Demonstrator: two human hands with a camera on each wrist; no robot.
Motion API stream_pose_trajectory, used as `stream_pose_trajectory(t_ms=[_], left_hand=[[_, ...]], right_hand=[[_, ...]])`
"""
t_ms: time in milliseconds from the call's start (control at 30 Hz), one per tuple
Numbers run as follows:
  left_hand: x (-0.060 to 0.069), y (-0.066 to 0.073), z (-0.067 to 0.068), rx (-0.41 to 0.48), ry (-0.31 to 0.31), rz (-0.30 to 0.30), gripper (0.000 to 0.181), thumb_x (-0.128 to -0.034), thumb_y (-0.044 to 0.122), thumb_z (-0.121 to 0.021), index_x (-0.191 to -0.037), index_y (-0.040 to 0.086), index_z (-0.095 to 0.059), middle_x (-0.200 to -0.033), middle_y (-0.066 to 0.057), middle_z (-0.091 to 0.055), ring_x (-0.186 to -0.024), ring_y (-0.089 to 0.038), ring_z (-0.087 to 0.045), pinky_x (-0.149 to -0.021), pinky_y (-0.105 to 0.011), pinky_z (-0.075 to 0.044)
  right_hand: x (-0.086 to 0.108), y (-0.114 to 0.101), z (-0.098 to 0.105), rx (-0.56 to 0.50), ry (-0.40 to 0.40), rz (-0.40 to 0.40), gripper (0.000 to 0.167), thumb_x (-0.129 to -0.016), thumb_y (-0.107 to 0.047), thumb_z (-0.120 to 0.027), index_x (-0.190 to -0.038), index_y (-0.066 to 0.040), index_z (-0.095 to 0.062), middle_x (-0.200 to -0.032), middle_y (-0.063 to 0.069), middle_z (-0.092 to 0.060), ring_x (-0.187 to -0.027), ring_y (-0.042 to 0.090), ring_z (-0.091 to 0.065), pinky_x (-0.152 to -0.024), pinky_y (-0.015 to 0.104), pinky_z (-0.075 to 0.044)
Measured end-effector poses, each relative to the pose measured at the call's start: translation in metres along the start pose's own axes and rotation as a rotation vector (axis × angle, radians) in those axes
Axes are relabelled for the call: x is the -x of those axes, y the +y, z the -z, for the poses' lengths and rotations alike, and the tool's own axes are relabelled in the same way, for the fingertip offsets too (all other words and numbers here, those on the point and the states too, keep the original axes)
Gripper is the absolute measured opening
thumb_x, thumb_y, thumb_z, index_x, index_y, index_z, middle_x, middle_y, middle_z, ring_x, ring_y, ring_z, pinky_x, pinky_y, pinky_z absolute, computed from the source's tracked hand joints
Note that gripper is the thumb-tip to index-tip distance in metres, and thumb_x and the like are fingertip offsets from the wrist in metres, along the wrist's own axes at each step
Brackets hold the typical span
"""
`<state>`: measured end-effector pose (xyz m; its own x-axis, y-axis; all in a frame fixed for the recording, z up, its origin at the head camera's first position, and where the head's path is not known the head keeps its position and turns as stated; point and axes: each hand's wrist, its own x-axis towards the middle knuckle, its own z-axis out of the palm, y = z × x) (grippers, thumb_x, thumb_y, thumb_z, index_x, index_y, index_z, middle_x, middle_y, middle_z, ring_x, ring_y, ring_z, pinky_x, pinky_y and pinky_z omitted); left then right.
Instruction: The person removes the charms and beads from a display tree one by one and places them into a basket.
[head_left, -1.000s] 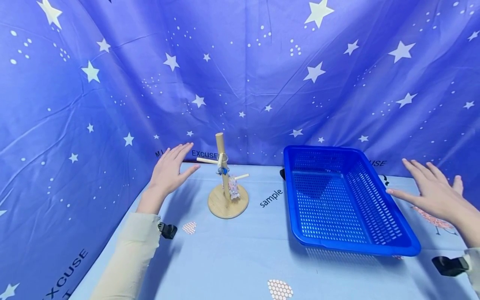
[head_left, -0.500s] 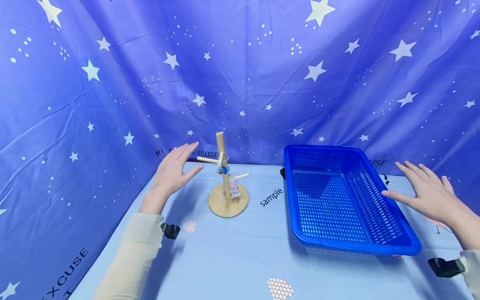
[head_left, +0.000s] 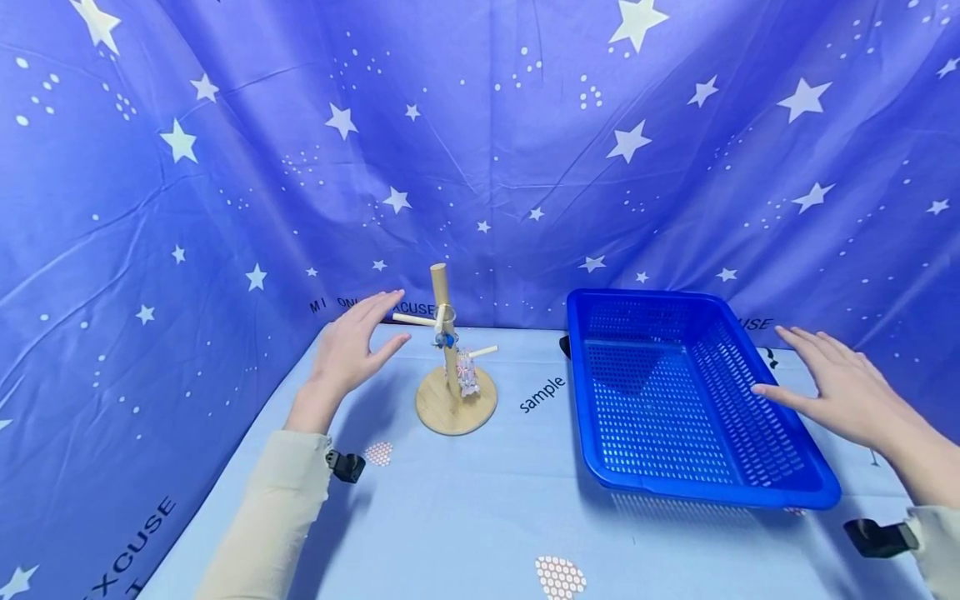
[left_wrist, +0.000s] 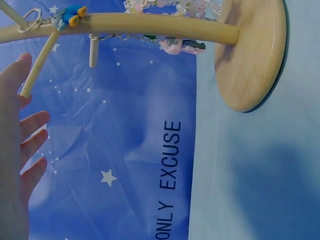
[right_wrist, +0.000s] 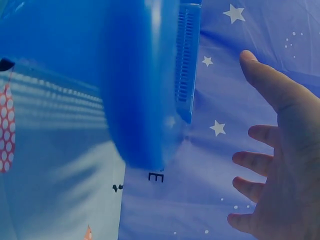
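Note:
A wooden stand with a round base and side pegs stands upright left of centre. From it hang a small blue figure and a beaded, pinkish charm; the left wrist view also shows the blue-and-orange figure and a pink charm. My left hand hovers left of the stand, fingers extended, holding nothing. On the right, an empty blue perforated basket rests on the cloth. My right hand, fingers spread and empty, is in the air by the basket's right rim.
Behind the table hangs a blue curtain with white stars, which also covers the left side. A light blue cloth printed with hearts and lettering covers the table. A small dark shape shows at the basket's left edge.
Both hands have shifted inward: my left hand a little right toward the stand, my right hand left toward the basket. Stand and basket have stayed in place.

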<state>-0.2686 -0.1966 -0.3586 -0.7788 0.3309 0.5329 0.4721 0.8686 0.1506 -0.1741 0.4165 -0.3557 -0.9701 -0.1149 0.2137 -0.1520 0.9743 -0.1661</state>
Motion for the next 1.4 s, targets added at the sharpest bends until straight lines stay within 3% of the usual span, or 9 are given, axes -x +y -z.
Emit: stream_pose_trajectory(t_ms=[267, 500, 667, 967, 1200, 1400], left_hand=[[0.002, 0.000, -0.004, 0.014, 0.097, -0.032, 0.058, -0.0923, 0.043, -0.068, -0.145, 0.024, -0.052, -0.143, -0.008, -0.060, -0.129, -0.028, -0.058, -0.085, -0.048, -0.060], [0.003, 0.001, -0.007, 0.042, 0.172, -0.066, 0.053, -0.0917, 0.037, -0.071, -0.140, 0.021, -0.058, -0.137, -0.006, -0.064, -0.119, -0.028, -0.064, -0.069, -0.042, -0.061], [0.004, 0.001, -0.009, 0.059, 0.199, -0.080, 0.049, -0.0918, 0.033, -0.072, -0.137, 0.018, -0.061, -0.130, -0.007, -0.067, -0.106, -0.027, -0.068, -0.055, -0.036, -0.055], [0.004, 0.004, -0.009, 0.122, 0.254, -0.092, 0.040, -0.0917, 0.026, -0.073, -0.130, 0.015, -0.065, -0.121, -0.007, -0.068, -0.103, -0.024, -0.068, -0.060, -0.034, -0.055], [0.002, 0.005, -0.011, 0.235, 0.288, -0.063, 0.032, -0.0911, 0.018, -0.074, -0.122, 0.010, -0.068, -0.116, -0.007, -0.069, -0.103, -0.024, -0.067, -0.085, -0.039, -0.059], [0.000, 0.006, -0.013, 0.323, 0.325, -0.057, 0.026, -0.0902, 0.012, -0.074, -0.115, 0.006, -0.070, -0.111, -0.009, -0.070, -0.097, -0.023, -0.068, -0.086, -0.034, -0.060]], right_hand=[[0.001, -0.007, -0.005, -0.052, 0.003, 0.024, 0.100, -0.090, -0.049, -0.068, -0.158, 0.000, -0.012, -0.153, 0.040, -0.024, -0.143, 0.061, -0.014, -0.110, 0.081, -0.011], [0.001, -0.015, -0.006, -0.068, 0.015, 0.077, 0.097, -0.090, -0.047, -0.069, -0.159, -0.004, -0.017, -0.151, 0.038, -0.031, -0.141, 0.060, -0.021, -0.110, 0.081, -0.016], [0.002, -0.024, -0.005, -0.110, 0.012, 0.090, 0.095, -0.090, -0.045, -0.070, -0.159, -0.007, -0.017, -0.153, 0.036, -0.031, -0.142, 0.059, -0.021, -0.107, 0.083, -0.016], [0.005, -0.036, -0.007, -0.144, 0.027, 0.114, 0.092, -0.089, -0.042, -0.071, -0.158, -0.005, -0.022, -0.153, 0.035, -0.032, -0.141, 0.059, -0.023, -0.106, 0.083, -0.018], [0.008, -0.040, -0.007, -0.164, 0.014, 0.114, 0.092, -0.090, -0.041, -0.071, -0.159, -0.008, -0.020, -0.154, 0.035, -0.030, -0.142, 0.059, -0.021, -0.108, 0.083, -0.016], [0.010, -0.047, -0.006, -0.172, 0.008, 0.120, 0.093, -0.089, -0.041, -0.072, -0.159, -0.008, -0.020, -0.154, 0.035, -0.031, -0.141, 0.059, -0.023, -0.107, 0.082, -0.017]])
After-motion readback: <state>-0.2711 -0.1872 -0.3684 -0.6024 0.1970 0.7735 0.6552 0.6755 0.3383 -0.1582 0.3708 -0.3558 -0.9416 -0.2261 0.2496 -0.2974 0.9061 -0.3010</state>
